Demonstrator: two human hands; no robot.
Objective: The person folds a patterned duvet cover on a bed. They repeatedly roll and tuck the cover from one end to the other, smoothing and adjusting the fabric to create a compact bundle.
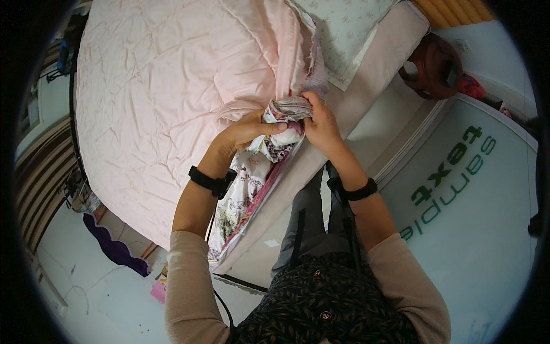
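A white floral quilt cover [243,186] with a purple-pink edge is bunched up in front of me, at the near right edge of a pale pink quilt [149,109]. My left hand [247,132] is closed on the gathered cloth, its thumb lying across the front. On the other side, my right hand [322,123] pinches the same bunch, thumb and fingers bent round its upper fold. A small white wad shows between the two hands. From there the cover hangs down along the bed's edge. What lies inside the folds is hidden.
The bed's pale pink edge [366,86] runs up to the right, beside a light flowered sheet [344,34]. A reddish-brown round stool-like object [432,66] stands at the far right, near a frosted panel [458,189]. A dark purple wavy-edged item [114,246] lies at the left.
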